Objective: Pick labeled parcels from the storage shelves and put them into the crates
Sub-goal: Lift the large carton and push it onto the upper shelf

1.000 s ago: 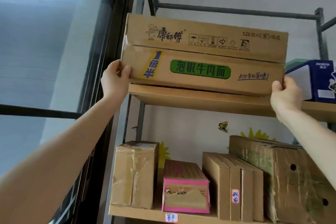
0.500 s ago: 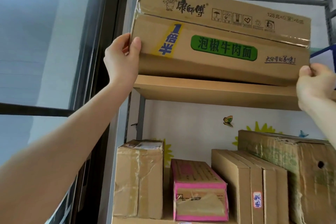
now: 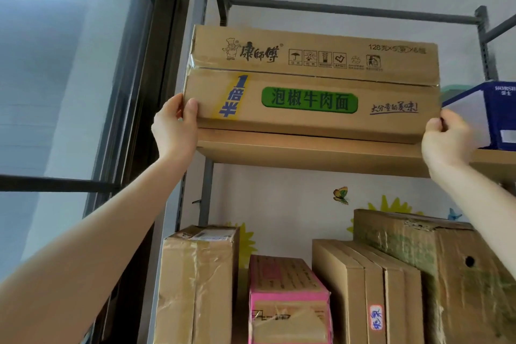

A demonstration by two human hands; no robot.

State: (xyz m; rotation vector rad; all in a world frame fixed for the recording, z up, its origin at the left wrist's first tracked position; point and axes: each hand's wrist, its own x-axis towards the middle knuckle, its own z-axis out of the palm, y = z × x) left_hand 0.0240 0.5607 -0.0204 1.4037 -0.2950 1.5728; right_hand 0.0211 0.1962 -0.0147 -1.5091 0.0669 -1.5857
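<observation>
Both our arms reach up and forward, bare to the elbow, to the upper wooden shelf board (image 3: 321,152), and each hand takes one end of the long brown cardboard noodle carton (image 3: 310,84). Our left hand (image 3: 174,131) grips the carton's lower left corner, thumb laid on the front face and fingers wrapped round the end, wrist bent back. Our right hand (image 3: 444,138) clasps the lower right corner in the same way, fingers curled over the end and out of sight behind it. The carton lies lengthwise along the front edge of the board at its left end, its bottom edge just at the board; we cannot tell whether it rests there or is raised clear. Its front bears a green label with white characters, a slanted yellow and blue band near the left end, black handling symbols along the top flap, and clear tape over the left edge. Just beside its right end, on the same board, stands a blue and white carton (image 3: 499,114). On the shelf below we see a tall brown taped box (image 3: 195,288) at the left end, a pink-edged box (image 3: 287,301) next to it, then flat cardboard boxes on edge (image 3: 363,293) and a large worn carton with round holes (image 3: 446,274).
</observation>
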